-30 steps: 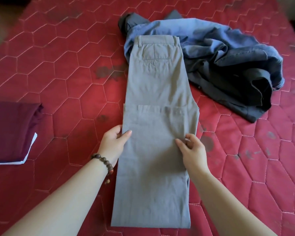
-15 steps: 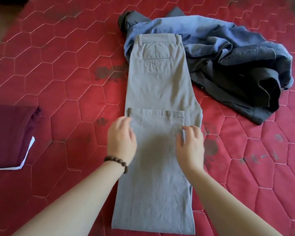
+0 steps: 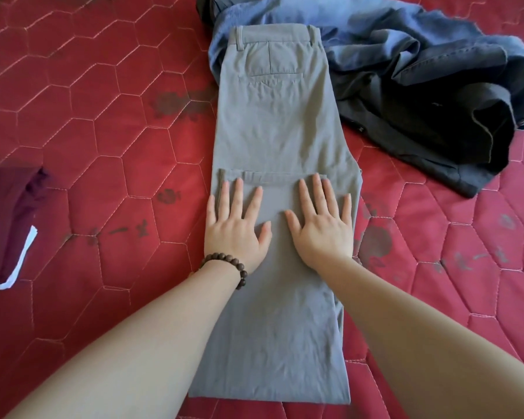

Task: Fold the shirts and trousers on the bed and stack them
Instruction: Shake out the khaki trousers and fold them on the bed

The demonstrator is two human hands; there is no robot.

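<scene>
Grey trousers (image 3: 273, 122) lie lengthwise down the middle of the red quilted bed (image 3: 103, 146), waistband at the far end, legs folded back so their hems lie about halfway up. My left hand (image 3: 235, 228) lies flat on the folded layer just below the hems, fingers straight and spread. My right hand (image 3: 322, 228) presses flat beside it in the same way. A crumpled heap of blue and dark clothes (image 3: 421, 86) sits at the far right, partly under the trousers' waist. A folded maroon garment (image 3: 6, 222) rests at the left edge.
White fabric or paper (image 3: 18, 261) sticks out from under the maroon garment. The bed cover carries dark printed marks. A beaded bracelet (image 3: 224, 264) is on my left wrist.
Both hands have let go of the folded trouser legs' edges and moved up and inward; they now lie flat on the cloth near the hems. The view has shifted closer.
</scene>
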